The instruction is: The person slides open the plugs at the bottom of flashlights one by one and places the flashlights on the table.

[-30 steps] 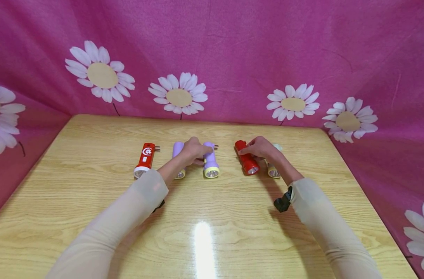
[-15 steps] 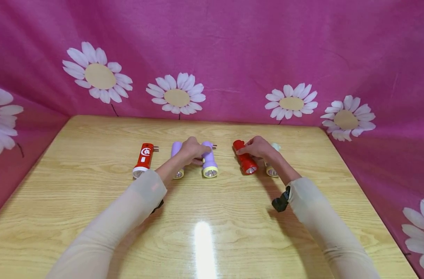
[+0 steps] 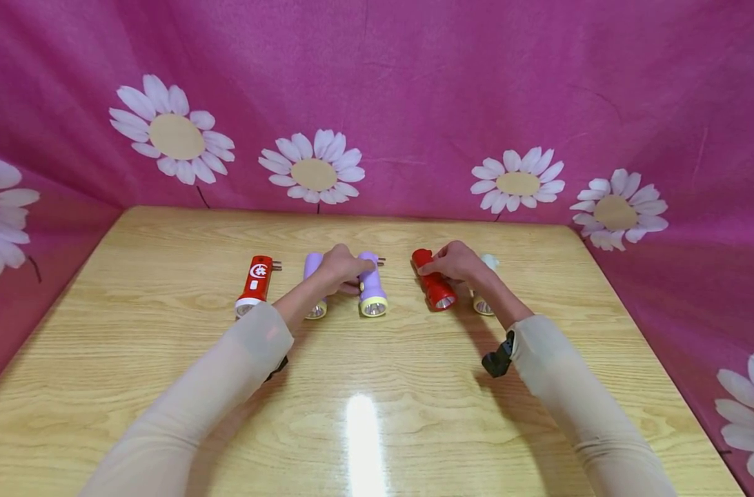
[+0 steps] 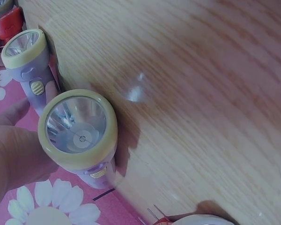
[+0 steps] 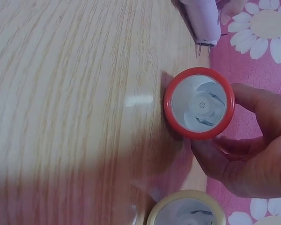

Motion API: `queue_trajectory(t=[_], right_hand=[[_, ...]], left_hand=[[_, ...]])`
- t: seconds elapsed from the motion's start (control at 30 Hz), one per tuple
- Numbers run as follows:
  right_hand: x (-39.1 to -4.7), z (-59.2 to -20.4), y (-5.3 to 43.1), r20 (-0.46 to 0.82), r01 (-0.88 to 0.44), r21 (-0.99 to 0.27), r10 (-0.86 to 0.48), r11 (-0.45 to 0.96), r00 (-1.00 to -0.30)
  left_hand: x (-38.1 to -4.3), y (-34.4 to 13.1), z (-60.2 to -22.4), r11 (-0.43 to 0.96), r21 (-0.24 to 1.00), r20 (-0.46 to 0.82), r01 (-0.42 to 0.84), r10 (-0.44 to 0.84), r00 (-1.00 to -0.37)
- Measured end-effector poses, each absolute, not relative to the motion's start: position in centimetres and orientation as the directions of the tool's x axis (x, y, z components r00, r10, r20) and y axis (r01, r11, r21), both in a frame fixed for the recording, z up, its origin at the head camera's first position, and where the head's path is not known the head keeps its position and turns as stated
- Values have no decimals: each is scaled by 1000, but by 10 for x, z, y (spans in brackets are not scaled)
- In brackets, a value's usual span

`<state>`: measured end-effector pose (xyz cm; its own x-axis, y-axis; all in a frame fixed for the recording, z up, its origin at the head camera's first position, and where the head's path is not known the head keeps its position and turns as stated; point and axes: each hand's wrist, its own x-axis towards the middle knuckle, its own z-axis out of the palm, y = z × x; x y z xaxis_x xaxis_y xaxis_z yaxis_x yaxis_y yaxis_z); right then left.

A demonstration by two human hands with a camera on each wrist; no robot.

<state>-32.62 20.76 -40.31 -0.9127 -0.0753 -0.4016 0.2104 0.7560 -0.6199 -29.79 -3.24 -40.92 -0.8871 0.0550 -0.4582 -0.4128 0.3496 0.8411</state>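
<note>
Two purple flashlights with cream-yellow heads lie on the table, lenses toward the person. My left hand (image 3: 342, 268) grips the right-hand purple flashlight (image 3: 372, 284), thumb and fingers on either side of its body. The other purple flashlight (image 4: 79, 129) lies beneath that forearm, partly hidden in the head view and large in the left wrist view. My right hand (image 3: 460, 262) grips an all-red flashlight (image 3: 437, 291), which lies tilted on the table. In the right wrist view its round lens (image 5: 199, 103) faces the camera, the thumb and fingers behind its rim.
A red flashlight (image 3: 258, 279) with a white head and exposed plug prongs lies at the left. A pale flashlight (image 3: 483, 304) is partly hidden behind the right hand. The wooden table (image 3: 426, 400) backs onto a pink cloth (image 3: 414, 103) with daisies.
The head view has shifted very slightly. Both hands keep hold of the same flashlights, with hardly any movement.
</note>
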Motion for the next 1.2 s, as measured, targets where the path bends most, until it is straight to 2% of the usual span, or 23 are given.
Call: queue_trajectory(t=[0.47, 0.73, 1.2], right_hand=[[-326, -398, 204, -400, 219, -625, -67, 749, -914], [-327, -399, 203, -390, 220, -651, -72, 727, -918], [-322, -388, 194, -315, 200, -697, -44, 688, -948]], left_hand=[[-306, -41, -396, 368, 847, -423, -383, 33, -905], [-309, -48, -387, 277, 884, -400, -377, 29, -916], [-303, -48, -388, 295, 901, -348, -317, 58, -936]])
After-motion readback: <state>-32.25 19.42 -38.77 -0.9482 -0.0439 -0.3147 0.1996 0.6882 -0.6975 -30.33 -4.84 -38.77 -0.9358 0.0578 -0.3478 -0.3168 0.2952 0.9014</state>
